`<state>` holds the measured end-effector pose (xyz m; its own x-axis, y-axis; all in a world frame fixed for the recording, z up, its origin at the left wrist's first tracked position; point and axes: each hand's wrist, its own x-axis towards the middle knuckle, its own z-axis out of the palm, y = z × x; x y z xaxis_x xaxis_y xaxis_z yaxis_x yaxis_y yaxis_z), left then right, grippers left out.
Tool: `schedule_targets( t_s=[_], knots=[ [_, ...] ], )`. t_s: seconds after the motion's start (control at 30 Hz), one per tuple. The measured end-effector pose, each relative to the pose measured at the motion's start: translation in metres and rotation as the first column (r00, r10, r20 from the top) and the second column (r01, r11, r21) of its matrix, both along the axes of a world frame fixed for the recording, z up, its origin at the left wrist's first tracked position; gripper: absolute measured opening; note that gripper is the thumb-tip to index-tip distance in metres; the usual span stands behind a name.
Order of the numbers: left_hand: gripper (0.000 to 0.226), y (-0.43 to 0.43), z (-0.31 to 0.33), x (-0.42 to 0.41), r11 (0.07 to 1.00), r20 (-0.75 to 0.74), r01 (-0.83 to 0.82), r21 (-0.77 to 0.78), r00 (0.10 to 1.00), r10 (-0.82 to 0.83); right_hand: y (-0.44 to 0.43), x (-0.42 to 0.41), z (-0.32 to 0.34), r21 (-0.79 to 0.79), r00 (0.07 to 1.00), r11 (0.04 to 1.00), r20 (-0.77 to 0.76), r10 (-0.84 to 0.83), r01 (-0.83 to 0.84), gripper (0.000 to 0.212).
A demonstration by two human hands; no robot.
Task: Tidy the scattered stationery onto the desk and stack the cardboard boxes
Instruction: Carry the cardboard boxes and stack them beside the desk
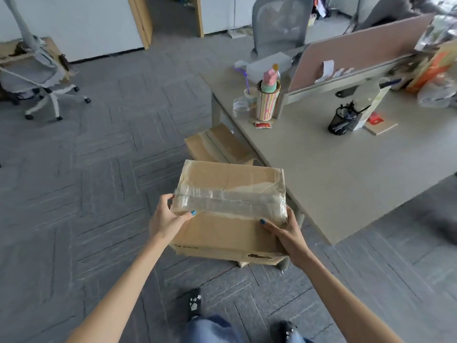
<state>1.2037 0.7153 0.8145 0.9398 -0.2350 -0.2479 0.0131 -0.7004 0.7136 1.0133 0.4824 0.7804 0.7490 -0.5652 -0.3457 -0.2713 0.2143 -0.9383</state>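
I hold a taped brown cardboard box [230,184] in front of me, above the carpet beside the desk [346,174]. My left hand [165,216] grips its near left corner and my right hand [286,233] grips its near right corner, thumbs on top. Beyond it a second cardboard box [217,144] lies on the floor against the desk's leg, flaps loose. On the desk stand a black mesh pen holder [342,120] with pens, a striped tube container [268,102], tape rolls [241,106] and a notepad [382,126].
A grey office chair [37,78] stands at the far left, another [279,26] behind the desk. A pink partition [358,50] divides the desk, with bags and clutter [435,70] at its right. Grey carpet [86,181] spreads to the left. My feet [195,303] are below.
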Motion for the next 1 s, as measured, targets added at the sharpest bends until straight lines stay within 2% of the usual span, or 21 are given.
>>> schedule_targets(
  t_s=[0.23,0.6,0.8,1.0],
  knots=[
    [0.072,-0.003,-0.018,0.085,0.966,-0.048,0.256,0.047,0.966,-0.254,0.055,0.029,-0.007,0.013,0.964,0.966,-0.066,-0.258,0.260,0.072],
    [0.073,-0.036,-0.066,0.092,0.846,-0.130,0.533,-0.015,0.838,-0.530,0.098,-0.004,-0.045,-0.030,0.840,0.852,-0.154,-0.520,0.522,0.072],
    [0.077,-0.049,-0.116,0.094,0.769,-0.152,0.637,-0.063,0.755,-0.638,0.115,-0.013,-0.106,-0.035,0.772,0.783,-0.145,-0.619,0.621,0.074],
    [0.082,-0.076,-0.224,0.100,0.699,-0.124,0.713,-0.058,0.690,-0.714,0.108,-0.011,-0.218,-0.044,0.727,0.736,-0.127,-0.675,0.675,0.076]
  ],
)
